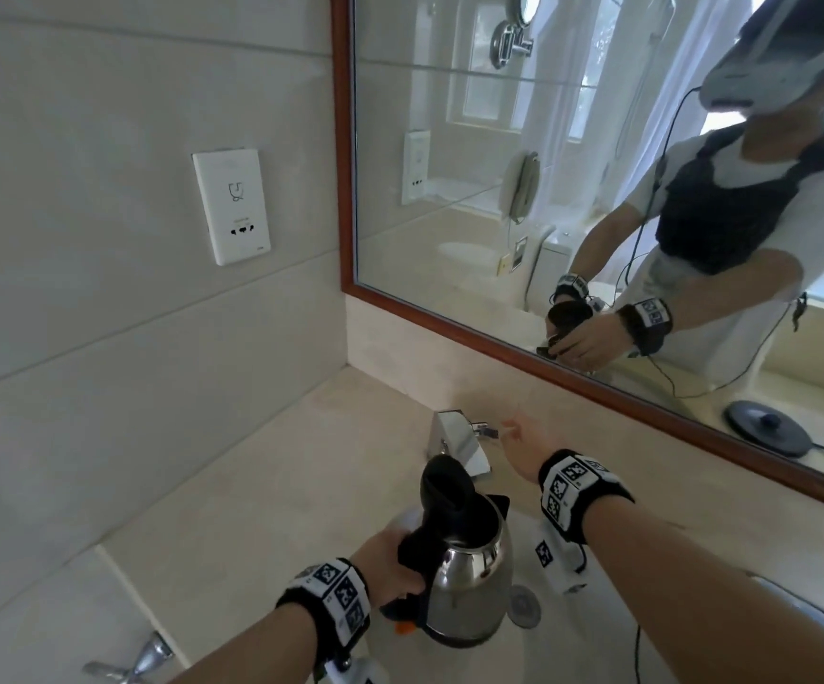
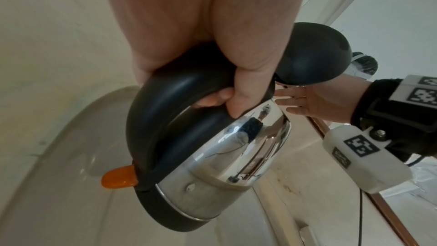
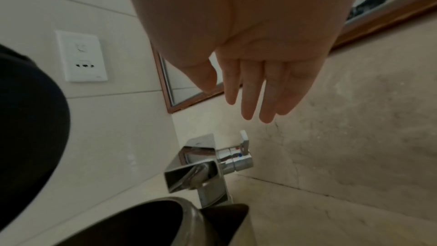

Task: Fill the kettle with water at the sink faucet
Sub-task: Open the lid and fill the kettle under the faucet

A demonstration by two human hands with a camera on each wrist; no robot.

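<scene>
A steel kettle (image 1: 471, 575) with a black handle, black base and orange switch hangs over the sink basin (image 1: 543, 634), its black lid (image 1: 444, 486) flipped up. My left hand (image 1: 390, 565) grips the handle (image 2: 179, 89), fingers curled round it. The kettle's open mouth (image 3: 141, 222) sits just below the chrome faucet spout (image 3: 189, 177). My right hand (image 1: 518, 436) is stretched out with straight fingers (image 3: 248, 96) above and right of the faucet lever (image 3: 244, 142), apart from it. No water is visible at the spout.
A tiled wall with a white socket plate (image 1: 231, 205) rises on the left. A wood-framed mirror (image 1: 597, 190) runs behind the counter, and the black kettle base (image 1: 770, 427) shows in it at the right. A chrome handle (image 1: 138, 659) sticks out at lower left.
</scene>
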